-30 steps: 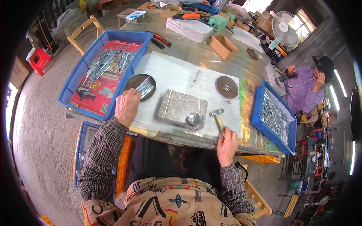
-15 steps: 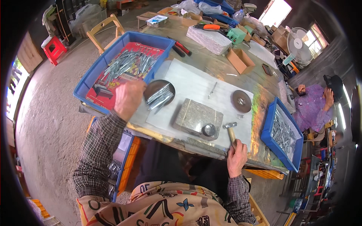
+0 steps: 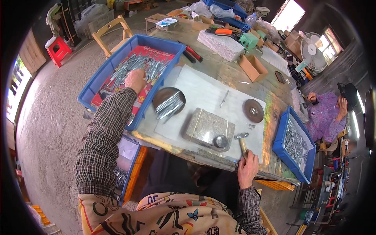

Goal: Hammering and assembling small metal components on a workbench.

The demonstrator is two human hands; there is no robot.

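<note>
My left hand (image 3: 135,80) reaches over the left blue tray (image 3: 87,91) and touches the heap of thin metal rods (image 3: 133,64) lying on a red printed sheet. Its fingertips are hidden, so their grip does not show. At the table's front edge, my right hand (image 3: 248,169) is closed round the wooden handle of a small hammer (image 3: 242,143). Between my hands stands a grey stone block (image 3: 205,122) with a short dark metal cylinder (image 3: 220,141) on its near right corner. A round brown dish (image 3: 161,95) next to the tray bears a bundle of similar rods (image 3: 171,105).
A second blue tray (image 3: 279,144) full of metal pieces stands at the right. On the white sheet (image 3: 203,88) are one thin rod (image 3: 224,98) and a small brown dish (image 3: 253,111). Farther back are red-handled pliers (image 3: 194,54) and a cardboard box (image 3: 252,67). Another person (image 3: 325,113) sits at right.
My left hand has moved forward from the tray's near right edge onto the rods inside it. My right hand still holds the hammer in nearly the same place.
</note>
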